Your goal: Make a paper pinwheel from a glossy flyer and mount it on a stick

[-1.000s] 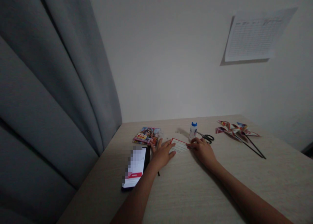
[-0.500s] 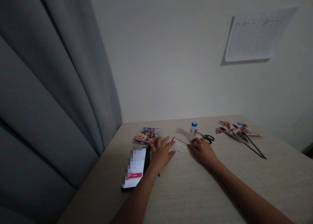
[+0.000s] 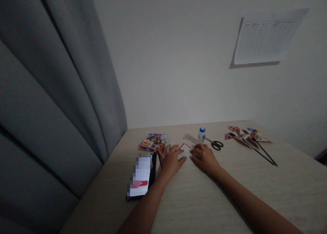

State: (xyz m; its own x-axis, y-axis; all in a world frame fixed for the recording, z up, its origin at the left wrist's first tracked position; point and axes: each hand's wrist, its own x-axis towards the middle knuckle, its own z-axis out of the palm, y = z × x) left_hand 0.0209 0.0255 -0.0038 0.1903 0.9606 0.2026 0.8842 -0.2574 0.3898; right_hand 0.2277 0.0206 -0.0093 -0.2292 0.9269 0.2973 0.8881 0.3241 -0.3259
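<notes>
A small white printed paper sheet with a red edge (image 3: pixel 186 150) lies on the table between my two hands. My left hand (image 3: pixel 172 160) rests at its left side with the fingers spread and fingertips on or beside the paper. At the right side, my right hand (image 3: pixel 205 158) lies low with bent fingers slightly apart, the fingertips touching the paper. Parts of the sheet are hidden under the fingers. Just behind my right hand stands a white glue bottle with a blue cap (image 3: pixel 201 135). Black-handled scissors (image 3: pixel 217 145) lie beside the bottle.
A phone with a lit, partly blurred screen (image 3: pixel 140 176) lies left of my left forearm. Behind it are colourful printed papers (image 3: pixel 153 141). Two paper pinwheels on black sticks (image 3: pixel 249 135) lie at the right. A grey curtain (image 3: pixel 63 91) hangs left; a printed sheet (image 3: pixel 265 40) is on the wall.
My right hand has moved left, closer to my left hand, and now covers more of the paper's right side. My left hand has shifted slightly to the right.
</notes>
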